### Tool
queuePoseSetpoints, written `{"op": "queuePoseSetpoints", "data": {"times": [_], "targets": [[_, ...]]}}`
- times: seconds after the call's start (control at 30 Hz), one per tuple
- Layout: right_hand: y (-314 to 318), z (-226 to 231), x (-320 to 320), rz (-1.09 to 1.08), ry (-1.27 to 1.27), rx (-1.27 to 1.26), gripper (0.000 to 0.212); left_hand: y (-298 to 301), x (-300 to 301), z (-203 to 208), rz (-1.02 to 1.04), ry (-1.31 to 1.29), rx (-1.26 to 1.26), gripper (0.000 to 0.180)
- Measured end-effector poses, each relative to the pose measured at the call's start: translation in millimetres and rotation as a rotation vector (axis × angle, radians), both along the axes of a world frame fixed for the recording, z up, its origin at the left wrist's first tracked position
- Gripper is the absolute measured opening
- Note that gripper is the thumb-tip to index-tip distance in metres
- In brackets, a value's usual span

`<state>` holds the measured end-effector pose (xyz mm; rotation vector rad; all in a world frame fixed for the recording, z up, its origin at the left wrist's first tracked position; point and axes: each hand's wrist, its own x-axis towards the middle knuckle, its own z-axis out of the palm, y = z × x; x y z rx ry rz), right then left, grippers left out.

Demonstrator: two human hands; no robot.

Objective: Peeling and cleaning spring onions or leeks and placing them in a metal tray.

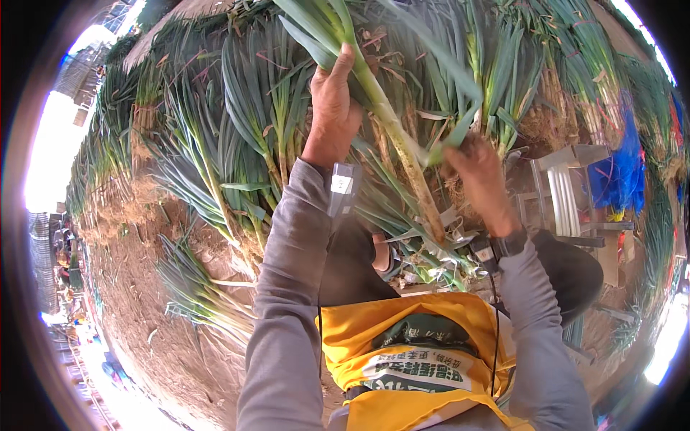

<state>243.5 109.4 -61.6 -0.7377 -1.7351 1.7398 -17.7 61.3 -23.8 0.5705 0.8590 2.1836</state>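
Observation:
A long scallion (pixel 399 133) slants across the middle, its green leaves at the top and its pale root end low over the ground. My left hand (pixel 335 108) is closed round it just below where the leaves spread, thumb on top. To the right of the stalk, my right hand (pixel 480 176) is closed, partly smeared by motion, with its fingers on a loose green leaf (pixel 460 131) that bends away from the stem. Trimmed leaves and stalk scraps (pixel 438 267) lie beneath the root end, between my legs.
Bundles of scallions (pixel 251 100) line the far side, with more bundles (pixel 575 79) at the right. A loose pile of pale-stemmed scallions (pixel 208 291) lies on the brown soil at left. A small metal-framed stool (pixel 568 187) stands at right beside blue plastic (pixel 622 172).

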Motion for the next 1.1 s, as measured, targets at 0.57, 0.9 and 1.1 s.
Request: {"op": "queuePoseSetpoints", "data": {"times": [0.57,0.9,1.1], "targets": [[-4,-5,-41,-0.150,-0.165,0.744,0.035,11,15,-3,0.052,0.082,-0.053,0.024],[-4,-10,-98,-0.286,-0.244,1.095,0.027,17,25,-15,-0.061,0.057,-0.077,0.030],[5,-4,-93,-0.199,-0.298,1.011,0.020,9,31,-21,-0.026,0.117,-0.192,0.018]]}}
